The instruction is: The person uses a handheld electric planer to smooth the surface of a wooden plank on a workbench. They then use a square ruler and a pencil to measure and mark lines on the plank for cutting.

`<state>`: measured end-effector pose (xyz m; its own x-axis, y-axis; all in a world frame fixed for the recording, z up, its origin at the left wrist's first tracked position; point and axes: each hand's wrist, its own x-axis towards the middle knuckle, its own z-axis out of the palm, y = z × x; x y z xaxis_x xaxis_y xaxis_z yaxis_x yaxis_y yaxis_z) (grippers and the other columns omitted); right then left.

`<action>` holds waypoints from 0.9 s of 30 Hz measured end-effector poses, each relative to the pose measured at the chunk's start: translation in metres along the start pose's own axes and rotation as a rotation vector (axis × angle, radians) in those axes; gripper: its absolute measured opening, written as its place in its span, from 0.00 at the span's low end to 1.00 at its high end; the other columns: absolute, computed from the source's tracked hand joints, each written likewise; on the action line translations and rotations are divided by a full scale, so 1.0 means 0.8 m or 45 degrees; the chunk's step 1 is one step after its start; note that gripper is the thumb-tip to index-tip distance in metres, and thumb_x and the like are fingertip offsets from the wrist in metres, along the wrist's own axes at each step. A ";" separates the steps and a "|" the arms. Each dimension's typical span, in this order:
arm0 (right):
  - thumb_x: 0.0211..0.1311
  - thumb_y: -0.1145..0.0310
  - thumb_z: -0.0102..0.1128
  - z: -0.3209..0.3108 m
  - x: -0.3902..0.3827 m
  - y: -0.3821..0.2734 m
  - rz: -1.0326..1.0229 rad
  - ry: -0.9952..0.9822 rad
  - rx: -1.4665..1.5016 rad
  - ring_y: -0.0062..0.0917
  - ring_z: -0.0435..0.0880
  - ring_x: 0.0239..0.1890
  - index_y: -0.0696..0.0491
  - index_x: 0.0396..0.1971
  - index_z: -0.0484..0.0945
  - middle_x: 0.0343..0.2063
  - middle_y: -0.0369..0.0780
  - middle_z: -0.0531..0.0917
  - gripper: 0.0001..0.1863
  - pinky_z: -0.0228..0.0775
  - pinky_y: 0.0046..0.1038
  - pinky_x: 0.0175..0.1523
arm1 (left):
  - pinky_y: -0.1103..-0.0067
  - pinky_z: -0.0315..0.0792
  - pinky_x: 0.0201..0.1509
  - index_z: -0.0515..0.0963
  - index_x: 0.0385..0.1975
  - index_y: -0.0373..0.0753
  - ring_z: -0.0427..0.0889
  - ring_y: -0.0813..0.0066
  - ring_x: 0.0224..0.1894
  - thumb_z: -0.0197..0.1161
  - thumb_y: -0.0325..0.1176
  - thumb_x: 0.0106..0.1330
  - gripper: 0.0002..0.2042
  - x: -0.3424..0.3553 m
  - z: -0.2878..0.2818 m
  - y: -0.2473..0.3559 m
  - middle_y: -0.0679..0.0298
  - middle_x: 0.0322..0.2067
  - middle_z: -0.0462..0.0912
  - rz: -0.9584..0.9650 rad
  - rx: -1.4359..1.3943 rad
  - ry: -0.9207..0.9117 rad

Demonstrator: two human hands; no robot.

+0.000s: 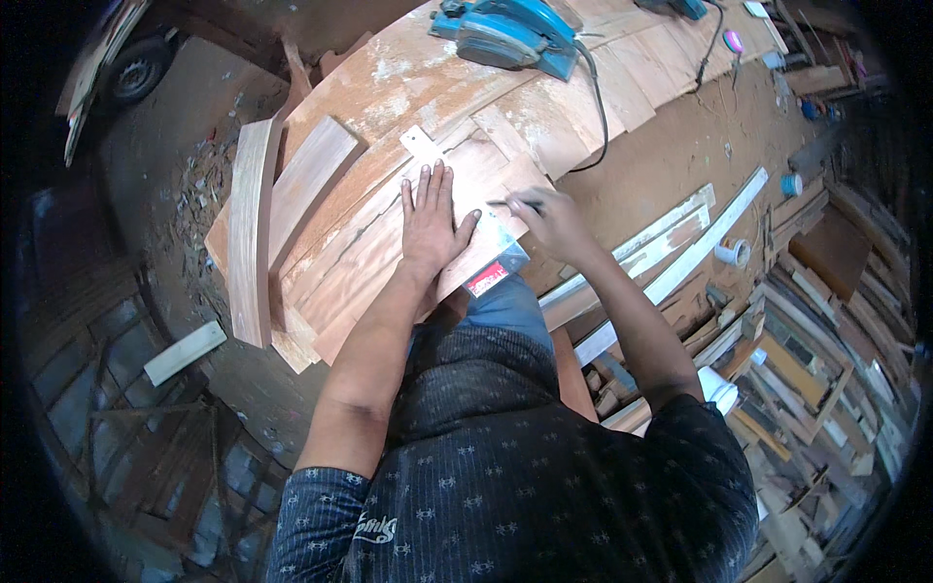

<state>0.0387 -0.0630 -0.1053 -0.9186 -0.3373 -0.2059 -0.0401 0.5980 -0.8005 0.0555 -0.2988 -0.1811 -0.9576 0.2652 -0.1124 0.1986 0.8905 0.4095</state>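
My left hand (431,222) lies flat with fingers stretched out on a pale wooden board (360,257). Just beyond its fingertips, a whitish strip with small holes (420,144) pokes out. To its right, my right hand (552,223) is closed and a little blurred. A thin, dark, pencil-like tool (500,202) comes out of its fingers, with the tip at the board's surface. Below the board's near right corner, a box with a red and white label (489,279) shows in part, close to my lap.
A blue power planer (515,39) with a black cord (604,126) rests at the far side of the worktable. Two thick planks (255,233) lean at the left. White-painted strips (680,248) lie on the floor at right, near heaped scrap wood (826,360).
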 end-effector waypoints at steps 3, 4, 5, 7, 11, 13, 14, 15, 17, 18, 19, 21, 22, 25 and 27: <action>0.75 0.64 0.58 -0.014 -0.073 0.008 0.132 0.035 0.240 0.35 0.86 0.42 0.61 0.47 0.84 0.40 0.49 0.86 0.15 0.76 0.32 0.49 | 0.51 0.29 0.83 0.53 0.77 0.31 0.44 0.53 0.82 0.56 0.59 0.70 0.45 0.000 0.005 -0.002 0.49 0.79 0.51 -0.001 0.022 0.002; 0.76 0.64 0.58 -0.019 -0.090 0.010 0.166 0.011 0.167 0.34 0.86 0.42 0.61 0.47 0.84 0.40 0.48 0.86 0.15 0.76 0.32 0.50 | 0.51 0.30 0.83 0.53 0.77 0.30 0.44 0.51 0.82 0.56 0.58 0.70 0.45 -0.001 0.006 -0.002 0.48 0.79 0.51 0.016 0.012 0.017; 0.76 0.64 0.58 -0.025 -0.105 0.011 0.199 -0.015 0.095 0.34 0.86 0.42 0.61 0.48 0.83 0.40 0.48 0.86 0.15 0.76 0.31 0.50 | 0.50 0.30 0.82 0.53 0.77 0.30 0.44 0.49 0.82 0.56 0.57 0.70 0.44 -0.002 0.008 -0.003 0.46 0.79 0.50 0.030 0.001 0.032; 0.76 0.63 0.58 -0.012 -0.131 0.027 0.160 0.143 0.042 0.32 0.85 0.42 0.61 0.49 0.83 0.40 0.45 0.85 0.16 0.76 0.31 0.50 | 0.49 0.31 0.82 0.52 0.77 0.31 0.44 0.47 0.82 0.56 0.57 0.70 0.44 -0.001 0.011 -0.005 0.46 0.79 0.50 0.057 0.027 0.034; 0.76 0.58 0.58 0.092 -0.154 0.081 0.386 0.471 0.526 0.34 0.83 0.51 0.62 0.51 0.81 0.49 0.48 0.84 0.20 0.73 0.37 0.56 | 0.48 0.33 0.81 0.54 0.76 0.29 0.46 0.45 0.81 0.57 0.55 0.71 0.43 -0.004 0.009 -0.001 0.43 0.78 0.51 0.087 0.054 0.071; 0.75 0.53 0.62 0.139 -0.144 0.066 0.677 0.413 0.809 0.30 0.83 0.47 0.60 0.57 0.80 0.47 0.44 0.86 0.25 0.75 0.36 0.53 | 0.49 0.33 0.82 0.55 0.76 0.28 0.46 0.44 0.80 0.57 0.55 0.71 0.42 -0.007 0.006 0.003 0.41 0.77 0.52 0.073 0.057 0.078; 0.71 0.53 0.68 0.136 -0.135 0.042 0.770 0.233 0.952 0.22 0.81 0.36 0.58 0.57 0.81 0.38 0.37 0.86 0.26 0.75 0.29 0.42 | 0.48 0.35 0.81 0.56 0.75 0.29 0.48 0.39 0.79 0.57 0.55 0.72 0.42 -0.015 0.011 -0.003 0.37 0.76 0.52 0.081 0.058 0.109; 0.69 0.56 0.70 0.142 -0.133 0.032 0.758 0.223 1.092 0.15 0.76 0.28 0.57 0.52 0.82 0.31 0.32 0.83 0.21 0.70 0.24 0.34 | 0.47 0.36 0.81 0.56 0.75 0.29 0.49 0.38 0.79 0.58 0.55 0.71 0.42 -0.030 0.010 0.006 0.37 0.76 0.53 0.120 0.032 0.089; 0.71 0.59 0.68 0.179 -0.136 0.059 0.699 0.371 1.051 0.13 0.75 0.27 0.57 0.47 0.82 0.30 0.31 0.83 0.16 0.69 0.24 0.32 | 0.46 0.37 0.80 0.56 0.75 0.29 0.49 0.36 0.78 0.59 0.55 0.71 0.42 -0.070 -0.003 0.024 0.37 0.75 0.54 0.211 -0.013 0.044; 0.71 0.60 0.67 0.174 -0.139 0.058 0.671 0.487 1.088 0.13 0.75 0.26 0.56 0.46 0.82 0.29 0.30 0.82 0.15 0.69 0.24 0.31 | 0.45 0.37 0.80 0.56 0.75 0.29 0.48 0.35 0.78 0.60 0.55 0.70 0.43 -0.095 -0.004 0.026 0.37 0.75 0.53 0.264 0.045 -0.032; 0.72 0.60 0.66 0.156 -0.145 0.051 0.638 0.592 1.125 0.13 0.74 0.26 0.56 0.45 0.82 0.29 0.30 0.82 0.14 0.69 0.23 0.31 | 0.44 0.37 0.80 0.55 0.75 0.30 0.48 0.34 0.78 0.61 0.55 0.70 0.44 -0.122 -0.006 0.027 0.38 0.76 0.52 0.307 0.107 -0.104; 0.74 0.62 0.63 0.110 -0.165 0.048 0.634 0.675 1.067 0.13 0.75 0.27 0.55 0.47 0.81 0.30 0.30 0.82 0.13 0.70 0.22 0.33 | 0.42 0.37 0.80 0.53 0.78 0.36 0.46 0.34 0.79 0.65 0.46 0.66 0.43 -0.155 0.006 0.012 0.42 0.77 0.49 0.321 0.272 -0.219; 0.75 0.62 0.62 0.092 -0.175 0.051 0.613 0.769 1.120 0.12 0.76 0.30 0.55 0.48 0.81 0.32 0.30 0.83 0.13 0.70 0.21 0.35 | 0.41 0.37 0.80 0.53 0.78 0.38 0.45 0.35 0.79 0.65 0.43 0.65 0.43 -0.161 0.014 -0.001 0.42 0.78 0.48 0.330 0.405 -0.262; 0.74 0.58 0.65 0.032 -0.209 0.072 0.544 0.927 1.107 0.12 0.74 0.26 0.50 0.42 0.80 0.27 0.28 0.79 0.11 0.66 0.17 0.33 | 0.40 0.36 0.80 0.53 0.79 0.44 0.44 0.36 0.80 0.65 0.33 0.61 0.43 -0.168 0.028 -0.018 0.45 0.78 0.47 0.370 0.564 -0.244; 0.75 0.60 0.64 -0.001 -0.233 0.080 0.495 0.999 1.069 0.11 0.73 0.26 0.51 0.42 0.80 0.27 0.28 0.79 0.10 0.65 0.17 0.32 | 0.40 0.35 0.80 0.53 0.79 0.44 0.44 0.36 0.80 0.65 0.31 0.62 0.43 -0.167 0.022 -0.016 0.45 0.79 0.47 0.383 0.646 -0.276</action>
<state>0.2070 0.0385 -0.1174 -0.8126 0.4663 -0.3496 0.2913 -0.1946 -0.9366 0.1846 -0.3390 -0.1871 -0.7911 0.5528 -0.2618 0.5778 0.8159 -0.0231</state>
